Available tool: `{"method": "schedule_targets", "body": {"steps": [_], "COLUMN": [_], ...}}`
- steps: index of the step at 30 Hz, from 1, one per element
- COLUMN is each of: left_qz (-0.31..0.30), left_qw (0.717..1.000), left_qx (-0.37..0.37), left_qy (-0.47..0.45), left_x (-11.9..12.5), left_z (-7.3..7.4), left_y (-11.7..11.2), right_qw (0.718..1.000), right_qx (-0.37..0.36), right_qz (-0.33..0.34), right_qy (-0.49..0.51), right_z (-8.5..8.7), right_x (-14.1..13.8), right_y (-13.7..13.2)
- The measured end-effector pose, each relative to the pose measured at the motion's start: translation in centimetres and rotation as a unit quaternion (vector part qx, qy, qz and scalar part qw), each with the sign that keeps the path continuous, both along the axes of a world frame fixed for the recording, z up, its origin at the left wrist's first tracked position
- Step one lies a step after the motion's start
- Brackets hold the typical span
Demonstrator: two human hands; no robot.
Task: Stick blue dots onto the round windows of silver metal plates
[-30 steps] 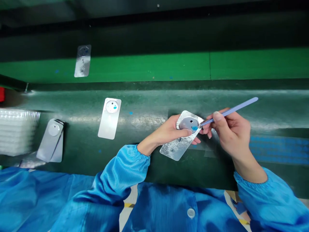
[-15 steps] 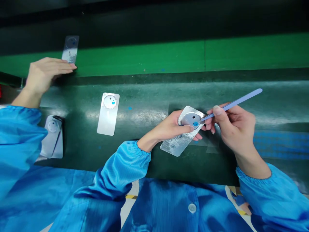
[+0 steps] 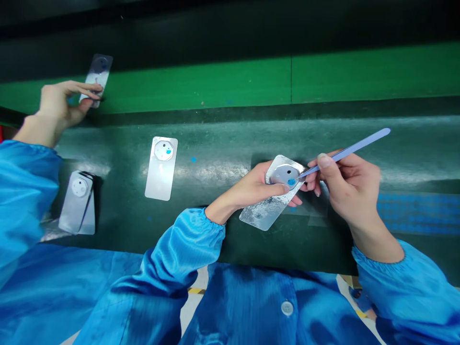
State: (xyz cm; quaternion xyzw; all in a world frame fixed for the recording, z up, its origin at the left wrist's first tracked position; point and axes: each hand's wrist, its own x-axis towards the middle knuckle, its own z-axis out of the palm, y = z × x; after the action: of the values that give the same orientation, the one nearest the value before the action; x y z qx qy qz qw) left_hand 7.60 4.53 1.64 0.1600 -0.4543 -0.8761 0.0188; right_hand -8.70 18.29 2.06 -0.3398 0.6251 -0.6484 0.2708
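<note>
My left hand (image 3: pixel 264 184) is closed around a silvery phone back cover (image 3: pixel 259 214), which is tilted, its round camera area toward the upper right. The thumb lies across the cover's front beside that area. A small blue round sticker (image 3: pixel 291 182) is on the camera area, below a dark hole. In my right hand (image 3: pixel 347 189) a pair of pale purple tweezers (image 3: pixel 362 143) is pinched between thumb and fingers. Their tips touch or nearly touch the sticker's edge; I cannot tell which.
Another silvery cover (image 3: pixel 160 175) with a blue dot lies to the left. Further left are stacked covers (image 3: pixel 75 206). A co-worker's hand (image 3: pixel 63 103) holds a cover (image 3: pixel 98 72) over the green strip (image 3: pixel 215 86). At right lies a sheet of blue stickers (image 3: pixel 417 213).
The co-worker's hand and the cover by it have shifted slightly left, and its fingers now grip the cover's lower end. My hands, the cover and the tweezers have barely moved.
</note>
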Motion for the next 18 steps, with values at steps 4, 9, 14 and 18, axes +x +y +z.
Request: {"method": "schedule_targets", "body": {"steps": [4,9,14,18], "left_qz": [0.001,0.002,0.037,0.093], "left_qw": [1.0,0.999,0.997,0.995], "left_qx": [-0.002,-0.035,-0.058,-0.022], "left_qy": [0.002,-0.006,-0.026,0.002], "left_x": [0.1,0.1,-0.2,-0.5], "left_z": [0.0,0.1,0.3,0.1], "left_y": [0.0,0.1,0.8,1.5], "right_qw": [1.0,1.0,0.996,0.977], "right_qx": [0.001,-0.002,-0.064,-0.152], "right_qz": [0.001,0.001,-0.041,-0.127], "right_qy": [-0.001,0.004,0.039,0.081], "right_z": [-0.1,-0.4,-0.7,-1.0], "right_x": [0.0,0.2,0.2,0.0], "right_y": [0.0,0.2,-0.1,-0.4]}}
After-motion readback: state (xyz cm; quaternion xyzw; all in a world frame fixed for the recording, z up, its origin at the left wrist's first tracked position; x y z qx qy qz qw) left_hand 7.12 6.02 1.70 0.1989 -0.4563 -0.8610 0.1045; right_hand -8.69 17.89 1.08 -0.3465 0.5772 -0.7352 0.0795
